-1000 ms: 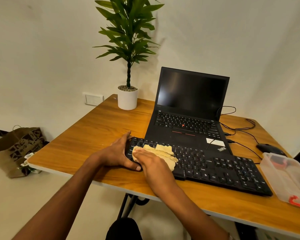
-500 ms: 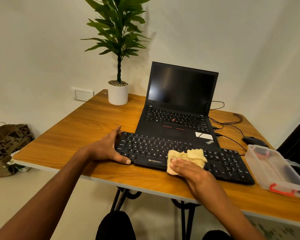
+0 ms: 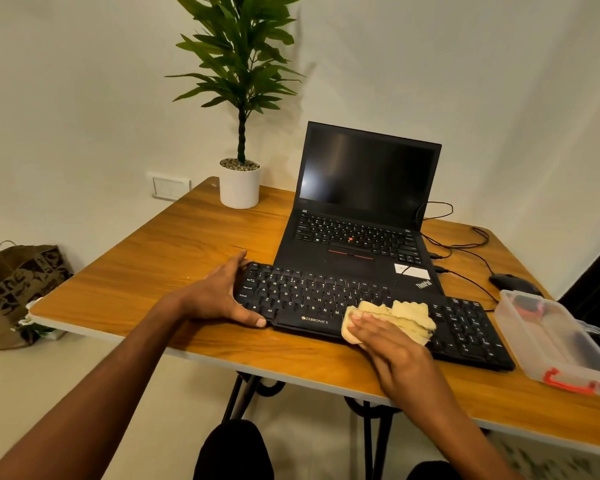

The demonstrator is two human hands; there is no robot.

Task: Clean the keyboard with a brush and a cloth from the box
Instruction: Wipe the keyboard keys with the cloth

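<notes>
A black keyboard (image 3: 312, 296) lies along the front of the wooden table (image 3: 174, 254). My left hand (image 3: 219, 296) grips its left end, thumb on the front edge and fingers at the back edge. A crumpled yellow cloth (image 3: 409, 315) sits on the keys right of the keyboard's middle. My right hand (image 3: 385, 337) lies flat on the cloth, fingers straight, pressing it onto the keys near the front edge. A clear plastic box (image 3: 551, 337) with red latches stands open at the right end of the keyboard. No brush can be made out.
An open black laptop (image 3: 364, 209) stands just behind the keyboard. A potted plant (image 3: 239, 181) is at the back left corner. A black mouse (image 3: 510, 282) and cables lie behind the box. A paper bag (image 3: 18, 289) sits on the floor at left.
My right hand has slid the cloth from the keyboard's left end to right of its middle. My left hand has kept its hold on the left end. The camera view has shifted.
</notes>
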